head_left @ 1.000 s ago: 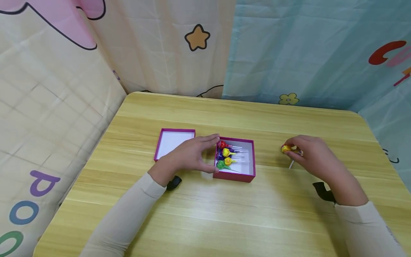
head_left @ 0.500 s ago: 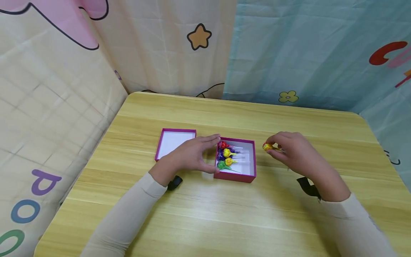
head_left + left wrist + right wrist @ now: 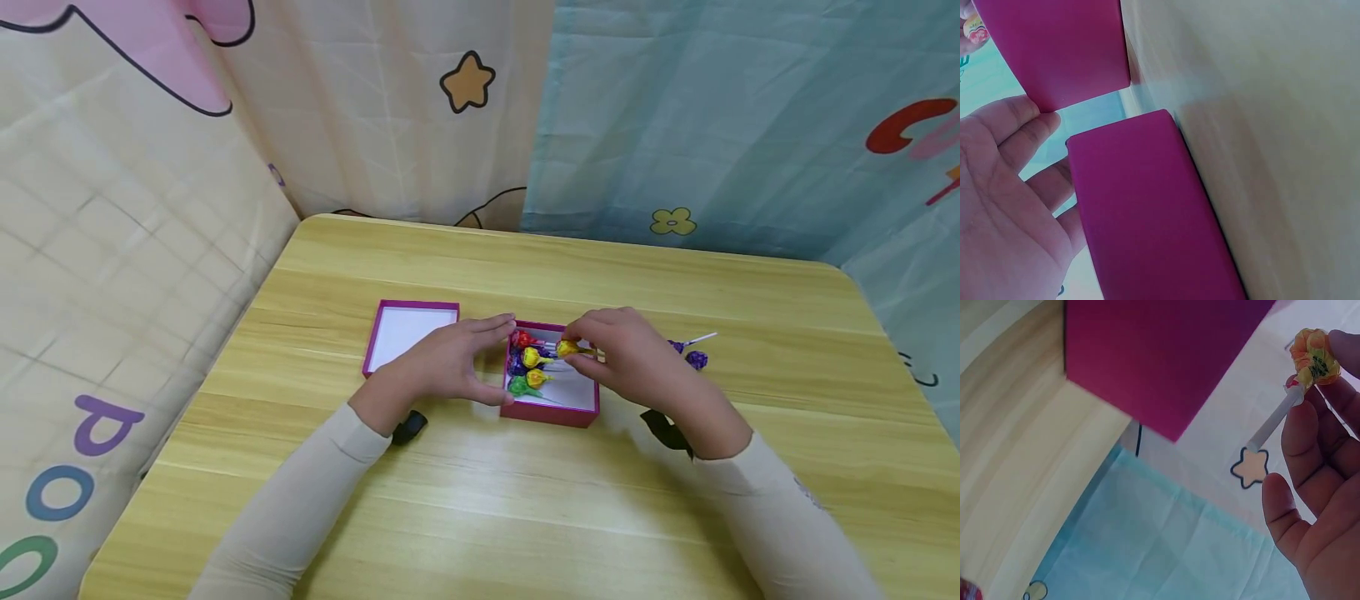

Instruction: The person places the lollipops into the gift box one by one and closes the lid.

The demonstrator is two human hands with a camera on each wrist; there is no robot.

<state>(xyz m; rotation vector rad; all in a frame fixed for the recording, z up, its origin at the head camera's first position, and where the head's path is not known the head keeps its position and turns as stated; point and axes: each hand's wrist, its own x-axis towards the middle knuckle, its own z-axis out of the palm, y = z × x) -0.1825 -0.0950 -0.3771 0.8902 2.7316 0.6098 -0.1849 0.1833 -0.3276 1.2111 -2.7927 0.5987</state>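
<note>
In the head view, a magenta box (image 3: 551, 414) with a white inside holds several wrapped lollipops: a red one (image 3: 522, 338), yellow ones (image 3: 532, 357), purple ones and a green one (image 3: 519, 385). My left hand (image 3: 442, 358) spans the box's left side, its fairly straight fingers at the far corner and thumb at the near corner. My right hand (image 3: 633, 354) pinches a yellow lollipop (image 3: 567, 348) over the box. In the right wrist view, thumb and fingers hold this lollipop (image 3: 1313, 356) near its wrapped head, the white stick pointing away.
The box lid (image 3: 412, 337) lies with its white inside up, left of the box and partly behind my left hand. Purple lollipops (image 3: 696, 360) lie on the wooden table (image 3: 480, 517) to the right, beyond my right forearm. Printed curtains (image 3: 675, 125) hang behind the table.
My right hand has carried the yellow lollipop leftward from the table's right side to over the box. Purple lollipops behind it have come into view. The left hand stays at the box.
</note>
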